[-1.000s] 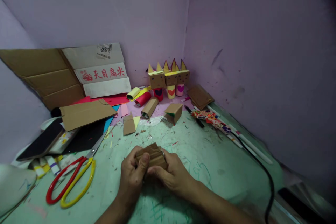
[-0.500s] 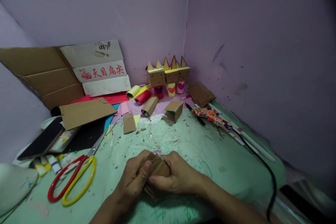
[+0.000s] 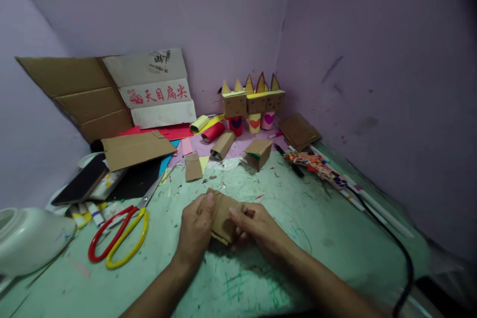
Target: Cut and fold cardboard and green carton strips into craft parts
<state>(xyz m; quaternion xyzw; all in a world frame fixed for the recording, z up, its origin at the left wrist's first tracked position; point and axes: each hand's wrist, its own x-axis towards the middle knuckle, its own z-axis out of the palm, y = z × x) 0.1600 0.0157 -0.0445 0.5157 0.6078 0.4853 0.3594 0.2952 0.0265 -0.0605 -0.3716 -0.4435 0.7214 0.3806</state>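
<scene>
Both hands hold a small folded piece of brown cardboard (image 3: 224, 216) above the green tabletop. My left hand (image 3: 197, 221) grips its left edge, thumb on the upper face. On the right side, my right hand (image 3: 251, 223) pinches the piece, thumb on top and fingers partly hidden beneath. Layers of cardboard show along its lower edge. Farther back are a folded cardboard box piece (image 3: 258, 154), a cardboard tube (image 3: 223, 145) and a flat cardboard scrap (image 3: 193, 167). Scissors (image 3: 124, 231) with red and yellow handles lie left of my hands, blades pointing away.
Cardboard figures (image 3: 234, 104) with pointed tops stand against the back wall. A printed carton sheet (image 3: 160, 94) leans at the left. A patterned glue gun (image 3: 316, 166) with a black cord (image 3: 391, 243) lies right. A white pot (image 3: 32, 243) stands at the left edge.
The cardboard piece has been turned so its broad flat face shows, and my hands have moved apart to its two sides. The view has swung slightly left.
</scene>
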